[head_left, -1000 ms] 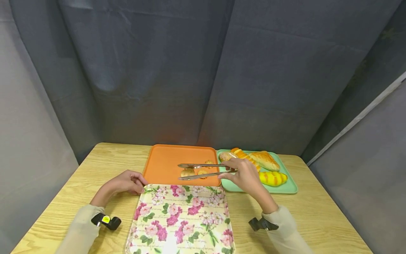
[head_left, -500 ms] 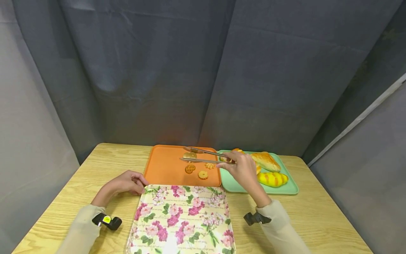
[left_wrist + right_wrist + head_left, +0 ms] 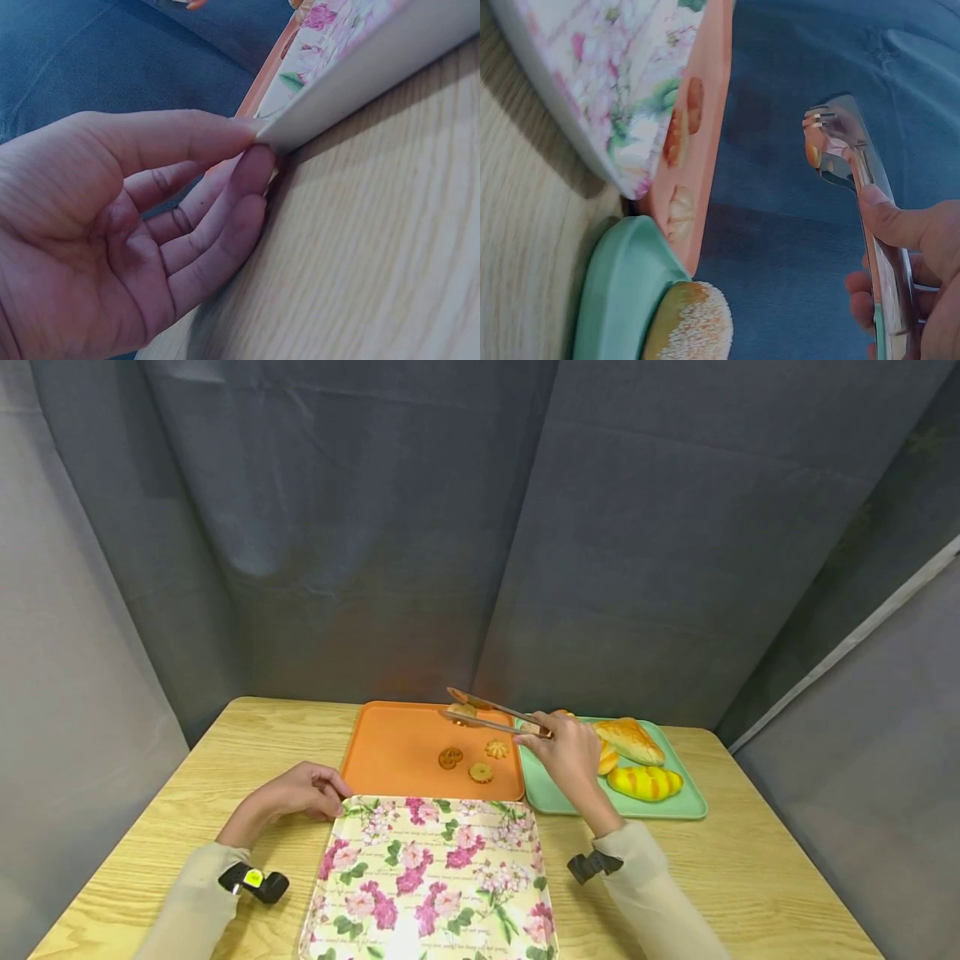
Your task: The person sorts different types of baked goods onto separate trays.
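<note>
My right hand (image 3: 564,752) grips a pair of metal tongs (image 3: 498,727) above the back right of the orange tray (image 3: 390,735). A small golden-brown baked piece (image 3: 812,141) sits between the tong tips, raised well clear of the tray in the right wrist view. On the orange tray lie a brown pretzel-like cookie (image 3: 451,758), a star-shaped cookie (image 3: 497,749) and a round cookie with a hole (image 3: 482,772). With thumb and fingertips, my left hand (image 3: 150,195) pinches the near left corner of the flower-patterned tray (image 3: 427,877), which lies in front of the orange one.
A green tray (image 3: 551,793) stands at the right, bearing a yellow striped bread (image 3: 647,783), a flat golden pastry (image 3: 630,741) and a crumb-coated bun (image 3: 697,322), partly behind my right hand. Grey cloth (image 3: 375,527) hangs behind the wooden table (image 3: 750,860).
The tongs have closed on the baked piece and lifted it from the orange tray, moving backward and slightly right. The cookies beneath have come into view. My left hand stays in place.
</note>
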{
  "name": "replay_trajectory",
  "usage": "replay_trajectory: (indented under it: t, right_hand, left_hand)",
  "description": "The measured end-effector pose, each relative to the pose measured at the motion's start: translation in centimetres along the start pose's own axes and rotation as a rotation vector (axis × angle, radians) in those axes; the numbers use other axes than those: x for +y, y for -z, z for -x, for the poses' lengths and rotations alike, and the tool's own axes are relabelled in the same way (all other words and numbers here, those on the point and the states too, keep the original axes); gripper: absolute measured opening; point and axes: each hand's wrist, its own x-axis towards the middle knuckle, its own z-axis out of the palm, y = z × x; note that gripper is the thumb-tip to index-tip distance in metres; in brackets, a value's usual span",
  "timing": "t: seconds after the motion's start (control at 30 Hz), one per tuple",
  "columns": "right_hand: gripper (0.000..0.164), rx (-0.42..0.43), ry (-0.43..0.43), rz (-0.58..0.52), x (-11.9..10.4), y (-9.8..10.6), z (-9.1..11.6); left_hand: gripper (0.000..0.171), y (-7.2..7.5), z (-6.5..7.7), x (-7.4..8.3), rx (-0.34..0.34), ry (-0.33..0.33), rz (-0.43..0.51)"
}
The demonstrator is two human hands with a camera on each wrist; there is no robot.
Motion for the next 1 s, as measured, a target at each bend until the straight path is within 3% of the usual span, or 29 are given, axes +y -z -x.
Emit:
replay_trajectory:
  t: [0.47, 0.73, 1.0]
  right_hand:
    - [0.042, -0.045, -0.146, 0.071, 1.5, -2.6, 0.3]
    - [0.037, -0.112, -0.216, 0.121, 1.5, -3.4, 0.5]
    - [0.031, -0.139, -0.228, 0.141, 1.5, -4.0, 0.5]
  left_hand:
    - [0.03, -0.1, 0.0, 0.0, 0.019, 0.01, -0.013]
    - [0.031, -0.1, 0.0, 0.0, 0.016, 0.007, 0.001]
    - [0.031, -0.1, -0.1, 0.0, 0.025, 0.013, -0.014]
